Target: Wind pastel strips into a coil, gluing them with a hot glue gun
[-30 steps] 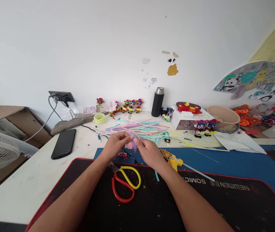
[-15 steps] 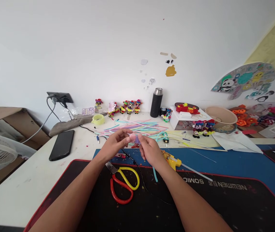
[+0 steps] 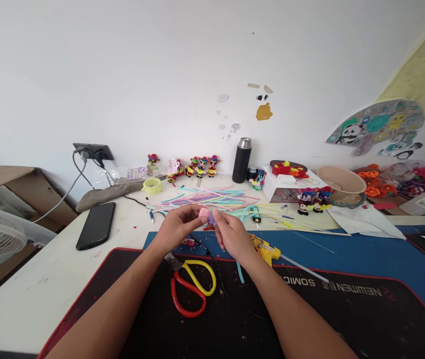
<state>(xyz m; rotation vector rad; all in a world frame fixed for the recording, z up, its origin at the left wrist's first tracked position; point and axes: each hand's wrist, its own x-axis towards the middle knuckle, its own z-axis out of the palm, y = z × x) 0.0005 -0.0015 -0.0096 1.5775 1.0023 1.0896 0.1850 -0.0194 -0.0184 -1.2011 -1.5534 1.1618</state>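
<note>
Cluttered desk (image 3: 48, 279); box (image 3: 272, 187) of red figures (image 3: 289, 168).

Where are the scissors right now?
In the head view, the scissors lie on the black mat, just below the left hand and left of the yellow glue gun.

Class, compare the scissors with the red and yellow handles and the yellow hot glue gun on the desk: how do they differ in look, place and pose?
The scissors with red and yellow handles lie below the left hand; the yellow hot glue gun lies beside the right hand. The scissors rest wholly on the black desk mat; the glue gun straddles its edge and the blue mat. The scissors have two handle colours, the gun one. Neither is held.
</note>
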